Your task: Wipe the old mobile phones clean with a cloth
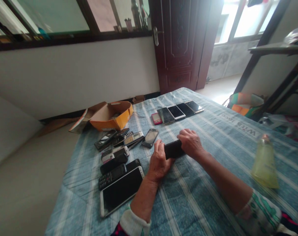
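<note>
Black phone is gripped at both ends, lying crosswise low over the surface. Whether it touches the cloth can't be told.

Left hand is closed round the near-left end, thumb up the side and fingers curled. Right hand is cupped over the far-right end, fingers bent down over the top edge. The fingertips behind the phone are hidden.

Step, as judged: one handset is being held between both hands, apart from the rest. Nothing else is touched.

Around the hands:
- Just beyond the left hand: lone smartphone, screen up.
- Left of the left hand: heap of keypad phones, overlapping.
- Near-left of the left wrist: big white-edged phone, touching the heap.
- Beyond the right hand, apart from it: row of phones laid side by side, with a small pink one at its left end.
- Beyond the heap: open orange box.
- Right of the right forearm: yellowish bottle, upright and blurred.

Next move, as judged: grip must be kept by one hand before the other is released. The lone smartphone by the left fingers has to be cleared on any carry that way. A set-down needs bare cloth, which is seen between the hands and the row.
</note>
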The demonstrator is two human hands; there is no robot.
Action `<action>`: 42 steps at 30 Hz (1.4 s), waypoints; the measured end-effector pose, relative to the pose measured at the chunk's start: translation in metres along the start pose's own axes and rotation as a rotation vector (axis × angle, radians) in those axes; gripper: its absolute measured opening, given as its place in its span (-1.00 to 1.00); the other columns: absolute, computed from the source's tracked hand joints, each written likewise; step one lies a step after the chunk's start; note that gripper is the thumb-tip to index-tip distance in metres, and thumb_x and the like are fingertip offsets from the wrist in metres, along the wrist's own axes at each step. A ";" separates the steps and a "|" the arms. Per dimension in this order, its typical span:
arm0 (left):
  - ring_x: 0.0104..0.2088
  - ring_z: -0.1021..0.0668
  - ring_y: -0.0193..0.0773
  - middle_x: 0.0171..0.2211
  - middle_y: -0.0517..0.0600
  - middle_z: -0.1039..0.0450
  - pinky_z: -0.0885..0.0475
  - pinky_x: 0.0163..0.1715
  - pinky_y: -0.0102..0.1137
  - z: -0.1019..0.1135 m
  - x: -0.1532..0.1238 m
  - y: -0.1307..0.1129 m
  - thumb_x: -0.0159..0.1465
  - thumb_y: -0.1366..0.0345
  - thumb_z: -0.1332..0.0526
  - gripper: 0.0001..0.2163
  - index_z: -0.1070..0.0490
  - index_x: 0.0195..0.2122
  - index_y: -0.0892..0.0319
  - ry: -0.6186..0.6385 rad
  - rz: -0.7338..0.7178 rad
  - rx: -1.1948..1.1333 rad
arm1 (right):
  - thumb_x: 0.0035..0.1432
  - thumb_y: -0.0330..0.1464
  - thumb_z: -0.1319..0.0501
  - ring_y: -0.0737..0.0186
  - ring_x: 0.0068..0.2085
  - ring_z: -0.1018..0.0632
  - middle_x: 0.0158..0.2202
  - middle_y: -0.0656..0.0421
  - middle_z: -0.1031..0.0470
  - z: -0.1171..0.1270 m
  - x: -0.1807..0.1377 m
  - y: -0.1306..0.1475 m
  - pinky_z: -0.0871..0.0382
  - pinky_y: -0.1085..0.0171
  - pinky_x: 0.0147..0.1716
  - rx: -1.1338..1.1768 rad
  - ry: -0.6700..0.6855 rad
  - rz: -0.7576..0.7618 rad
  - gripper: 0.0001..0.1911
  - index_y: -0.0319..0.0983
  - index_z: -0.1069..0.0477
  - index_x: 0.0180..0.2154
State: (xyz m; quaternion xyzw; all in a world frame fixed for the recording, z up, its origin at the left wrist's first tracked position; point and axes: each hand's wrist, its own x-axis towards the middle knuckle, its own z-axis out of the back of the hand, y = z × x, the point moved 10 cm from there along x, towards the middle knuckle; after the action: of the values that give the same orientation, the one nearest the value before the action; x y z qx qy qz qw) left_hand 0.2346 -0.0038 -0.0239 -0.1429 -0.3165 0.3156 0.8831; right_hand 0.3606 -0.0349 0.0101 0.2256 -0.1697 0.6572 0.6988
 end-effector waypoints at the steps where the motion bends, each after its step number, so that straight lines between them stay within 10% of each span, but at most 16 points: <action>1: 0.16 -0.40 0.09 0.16 0.27 -0.20 -0.39 0.12 -0.02 -0.001 0.000 0.000 0.05 0.35 -0.37 -0.43 -0.16 0.05 0.19 0.003 0.003 0.001 | 0.10 -0.55 -0.16 0.13 -0.23 -0.37 -0.33 0.08 -0.48 0.002 -0.001 -0.001 -0.09 0.18 -0.29 0.001 -0.019 -0.010 -0.80 -0.21 -0.44 -0.49; 10: 0.13 -0.44 0.10 0.12 0.31 -0.22 -0.42 0.08 -0.05 0.004 -0.002 -0.006 0.05 0.39 -0.37 -0.41 -0.11 0.06 0.20 -0.065 -0.039 -0.005 | 0.29 -0.43 -0.09 0.14 -0.18 -0.36 -0.29 0.10 -0.46 0.008 -0.005 0.063 -0.15 0.20 -0.21 0.191 -0.053 0.224 -0.80 -0.22 -0.46 -0.34; 23: 0.19 -0.37 0.07 0.13 0.27 -0.25 -0.31 0.21 -0.07 -0.002 0.000 0.002 0.00 0.43 -0.37 -0.39 -0.18 0.08 0.27 0.017 0.023 -0.042 | 0.12 -0.58 -0.05 0.16 -0.25 -0.42 -0.29 0.10 -0.50 -0.001 -0.019 -0.035 -0.23 0.27 -0.28 0.183 -0.076 -0.182 -0.70 -0.17 -0.49 -0.35; 42: 0.11 -0.43 0.06 0.02 0.18 -0.34 -0.43 0.09 -0.07 -0.001 0.000 0.002 0.02 0.41 -0.37 -0.48 -0.27 0.02 0.23 0.028 0.049 -0.104 | 0.08 -0.47 -0.10 0.19 -0.32 -0.53 -0.36 0.11 -0.58 -0.012 -0.027 -0.085 -0.28 0.32 -0.34 0.320 0.021 -0.459 -0.72 -0.20 -0.59 -0.33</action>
State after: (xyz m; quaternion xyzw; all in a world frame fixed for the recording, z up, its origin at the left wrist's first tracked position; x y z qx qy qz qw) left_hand 0.2344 -0.0019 -0.0258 -0.2007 -0.3165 0.3182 0.8708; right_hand 0.4422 -0.0542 -0.0219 0.3588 -0.0012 0.5026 0.7865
